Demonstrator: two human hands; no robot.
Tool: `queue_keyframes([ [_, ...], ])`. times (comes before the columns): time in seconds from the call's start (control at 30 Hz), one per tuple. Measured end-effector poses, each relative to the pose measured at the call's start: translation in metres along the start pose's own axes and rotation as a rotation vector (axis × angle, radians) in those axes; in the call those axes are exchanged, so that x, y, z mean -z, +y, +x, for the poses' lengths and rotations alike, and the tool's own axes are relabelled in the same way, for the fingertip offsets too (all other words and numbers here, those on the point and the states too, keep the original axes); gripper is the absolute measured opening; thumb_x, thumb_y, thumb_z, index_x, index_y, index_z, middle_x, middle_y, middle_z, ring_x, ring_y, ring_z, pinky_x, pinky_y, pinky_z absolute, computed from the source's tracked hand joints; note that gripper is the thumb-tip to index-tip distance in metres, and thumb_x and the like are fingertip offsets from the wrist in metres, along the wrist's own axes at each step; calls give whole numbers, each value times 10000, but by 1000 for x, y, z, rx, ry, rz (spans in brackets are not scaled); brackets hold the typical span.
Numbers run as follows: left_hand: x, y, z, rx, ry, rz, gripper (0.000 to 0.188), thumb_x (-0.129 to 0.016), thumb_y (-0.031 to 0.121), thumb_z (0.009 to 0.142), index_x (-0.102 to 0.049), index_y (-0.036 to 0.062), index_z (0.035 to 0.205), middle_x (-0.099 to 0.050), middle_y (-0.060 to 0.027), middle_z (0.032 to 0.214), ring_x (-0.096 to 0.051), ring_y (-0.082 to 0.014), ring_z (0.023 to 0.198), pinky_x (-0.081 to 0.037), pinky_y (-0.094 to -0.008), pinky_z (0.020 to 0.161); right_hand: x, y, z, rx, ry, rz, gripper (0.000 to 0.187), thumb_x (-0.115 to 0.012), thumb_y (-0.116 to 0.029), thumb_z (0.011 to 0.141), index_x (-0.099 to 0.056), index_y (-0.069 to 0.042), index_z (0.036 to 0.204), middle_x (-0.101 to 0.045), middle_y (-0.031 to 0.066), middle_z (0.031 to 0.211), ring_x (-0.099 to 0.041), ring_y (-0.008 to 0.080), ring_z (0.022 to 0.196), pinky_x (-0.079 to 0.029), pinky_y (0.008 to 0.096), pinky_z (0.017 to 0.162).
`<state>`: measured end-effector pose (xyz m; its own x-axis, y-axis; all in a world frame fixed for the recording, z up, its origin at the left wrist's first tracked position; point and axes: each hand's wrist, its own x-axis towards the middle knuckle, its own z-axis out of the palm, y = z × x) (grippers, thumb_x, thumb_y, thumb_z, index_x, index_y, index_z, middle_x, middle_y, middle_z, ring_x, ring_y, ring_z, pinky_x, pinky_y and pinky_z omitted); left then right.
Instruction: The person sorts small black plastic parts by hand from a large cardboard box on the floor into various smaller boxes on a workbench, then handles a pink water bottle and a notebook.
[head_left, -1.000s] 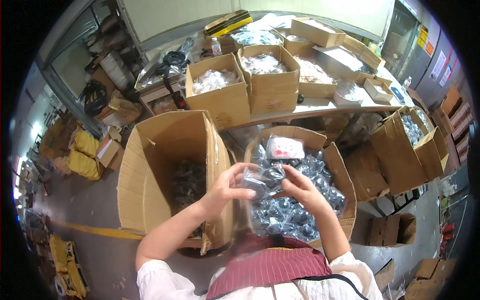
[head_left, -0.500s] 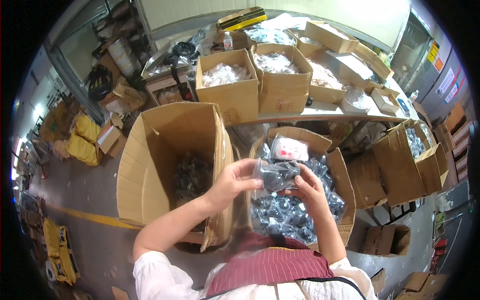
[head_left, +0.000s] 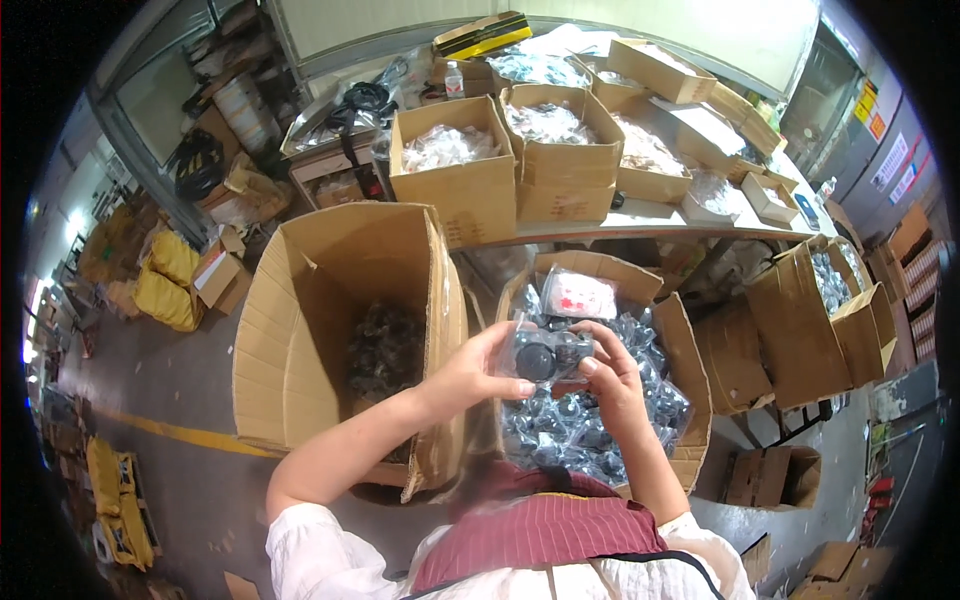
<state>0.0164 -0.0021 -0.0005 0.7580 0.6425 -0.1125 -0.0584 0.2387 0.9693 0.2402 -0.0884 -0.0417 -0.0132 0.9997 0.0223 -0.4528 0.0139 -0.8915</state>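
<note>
Between my two hands is a clear plastic bag with black round parts (head_left: 541,357) inside, held above a carton. My left hand (head_left: 487,365) grips its left edge with thumb and fingers. On the right edge, my right hand (head_left: 611,368) pinches it. Beneath them the open carton (head_left: 690,350) is filled with many similar bagged black parts (head_left: 570,435). A clear bag with white and red contents (head_left: 580,297) lies on top of that pile, just beyond my hands. To the left stands a tall open carton (head_left: 290,330) with bagged dark parts (head_left: 385,345) low inside.
A white table (head_left: 660,228) runs across the far side, bearing open cartons (head_left: 455,200) of small clear bags, a bottle (head_left: 454,80) and a phone (head_left: 806,212). More open cartons (head_left: 800,320) stand at right. Yellow sacks (head_left: 172,275) lie on the floor at left.
The bag has been turned in my hands, so a round black face now shows through the plastic. Both hands have shifted slightly; the cartons stay put.
</note>
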Motion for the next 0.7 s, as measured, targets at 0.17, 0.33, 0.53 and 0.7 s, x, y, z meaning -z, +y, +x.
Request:
queue_keyframes([
  [0.17, 13, 8, -5, 210, -23, -269, 582, -652, 47, 723, -536, -7, 1290, -649, -139, 1174, -642, -211, 1046, -543, -342, 872, 8, 7, 8, -45, -92, 91, 523, -607, -162, 960, -473, -34, 1449, -624, 139, 1204, -673, 220, 1006, -599, 380, 838],
  [0.33, 27, 4, 2, 36, 142, -1039, 523, -578, 32, 676, -594, -10, 1197, -679, -147, 1091, -629, -233, 905, -544, -333, 793, 154, 125, 8, -12, -51, -1252, 544, -629, -386, 967, -549, -20, 1361, -642, 229, 1232, -659, 367, 1088, -532, 470, 929],
  [0.53, 48, 21, -14, -328, -53, -1113, 617, -617, 511, 969, -574, 5, 1319, -683, -69, 1000, -606, -197, 850, -475, -336, 792, 175, 190, -92, -802, -387, -1816, 943, -712, -661, 796, -302, -317, 1573, -336, 232, 1568, -228, 469, 1484, -372, 618, 1105],
  [0.7, 49, 14, -12, -273, -101, -1025, 514, -539, 449, 1017, -622, 19, 1285, -711, -91, 989, -618, -211, 854, -473, -346, 799, 186, 163, -72, -939, -399, -1839, 964, -774, -701, 686, -538, -88, 1391, -651, 220, 1265, -515, 436, 1288, -477, 453, 1028],
])
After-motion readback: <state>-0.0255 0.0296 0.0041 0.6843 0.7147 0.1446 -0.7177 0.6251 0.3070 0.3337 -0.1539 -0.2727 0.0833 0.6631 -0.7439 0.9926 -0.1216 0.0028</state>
